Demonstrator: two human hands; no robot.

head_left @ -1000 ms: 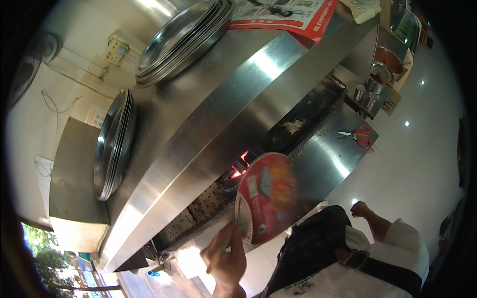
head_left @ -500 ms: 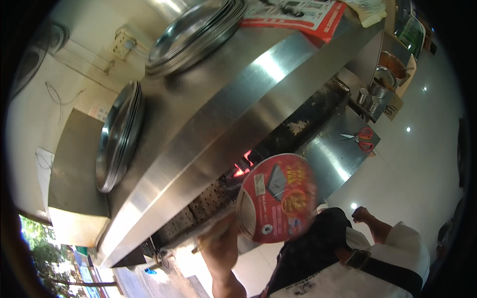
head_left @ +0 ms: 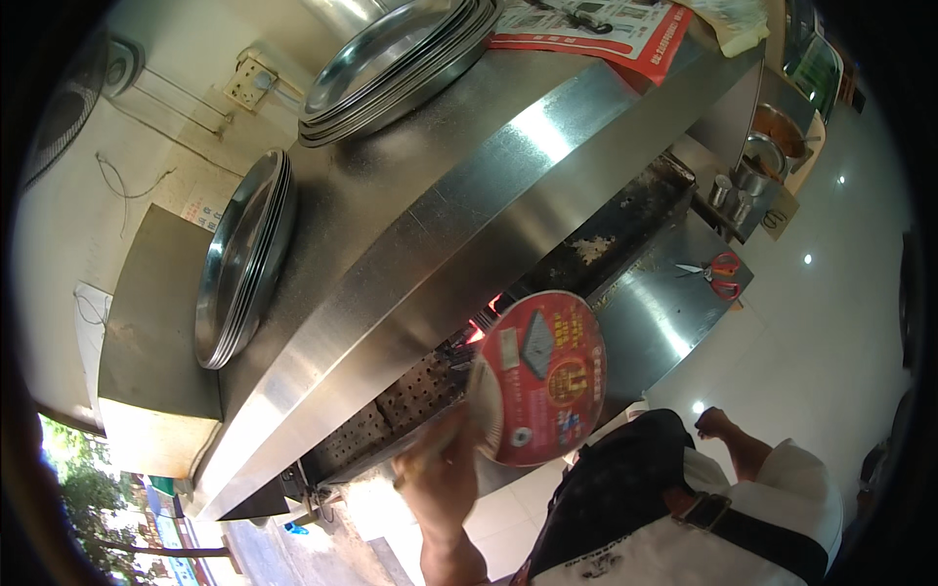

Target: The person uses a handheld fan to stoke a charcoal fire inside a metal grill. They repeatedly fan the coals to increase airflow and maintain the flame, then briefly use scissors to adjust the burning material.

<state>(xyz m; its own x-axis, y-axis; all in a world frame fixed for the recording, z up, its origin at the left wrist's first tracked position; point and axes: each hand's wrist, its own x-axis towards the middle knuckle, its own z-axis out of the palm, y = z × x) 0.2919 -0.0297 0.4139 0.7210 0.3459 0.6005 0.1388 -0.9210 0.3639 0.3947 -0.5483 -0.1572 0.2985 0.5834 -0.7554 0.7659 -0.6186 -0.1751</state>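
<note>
My left hand (head_left: 440, 474) grips a round hand fan (head_left: 552, 381) at its edge. The fan is red with printed pictures and a pale patch near my fingers. It is held up in front of a long charcoal grill (head_left: 381, 415), hiding part of it. Just beside the fan's upper left edge, embers (head_left: 477, 332) glow orange-pink. My fingers on the fan are slightly blurred. My right hand (head_left: 713, 424) is out to the right, over the floor, its fingers curled in; I see nothing in it.
A wide steel hood (head_left: 410, 254) slants over the grill, with stacked steel trays (head_left: 249, 259) on it and a red-edged printed sheet (head_left: 596, 39). Red-handled scissors (head_left: 721, 276) lie on a steel shelf (head_left: 645, 317). Beyond are a pot (head_left: 777, 127) and metal cups (head_left: 721, 190).
The fan has swung slightly left and up and looks sharper, with my left hand still on it. The whole view has shifted a little. My right hand stays by my side.
</note>
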